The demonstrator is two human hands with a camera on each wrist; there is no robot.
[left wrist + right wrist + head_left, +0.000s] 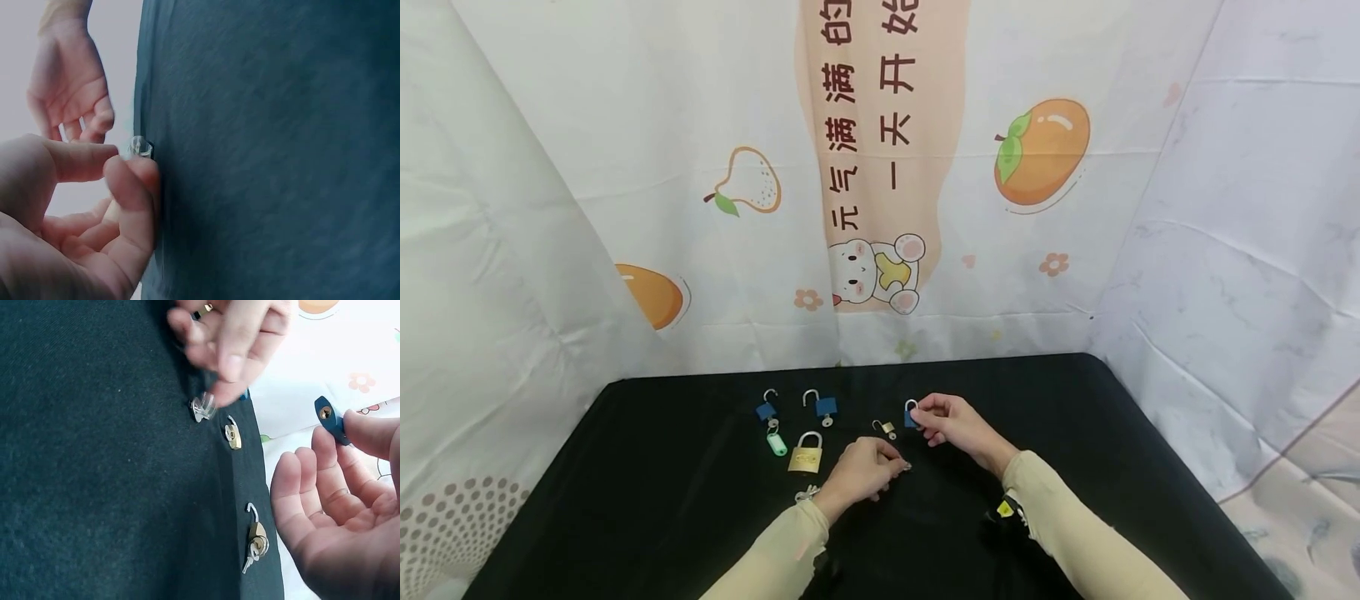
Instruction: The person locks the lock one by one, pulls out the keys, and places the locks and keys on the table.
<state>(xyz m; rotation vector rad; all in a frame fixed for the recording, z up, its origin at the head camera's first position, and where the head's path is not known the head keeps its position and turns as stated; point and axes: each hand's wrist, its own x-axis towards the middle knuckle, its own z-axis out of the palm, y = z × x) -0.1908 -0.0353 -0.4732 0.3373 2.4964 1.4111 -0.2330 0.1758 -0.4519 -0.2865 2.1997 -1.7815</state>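
Note:
My right hand (951, 422) pinches a small blue padlock (331, 419) between thumb and fingers. Its shackle is closed, and the keyhole in its base shows in the right wrist view. Nearer the front, my left hand (862, 471) pinches small silvery keys (201, 407) at its fingertips; motion blurs them, and in the left wrist view the fingers partly hide them. Between the hands and a bit farther back lies a small brass padlock (888, 429), its shackle open.
Left of the hands lie two open blue padlocks (826, 406) with keys, one with a green tag (777, 443). A larger brass padlock (805, 460) sits before them, with silvery keys (807, 493) beside my left wrist. A printed curtain (880, 342) hangs behind the black tabletop (662, 483).

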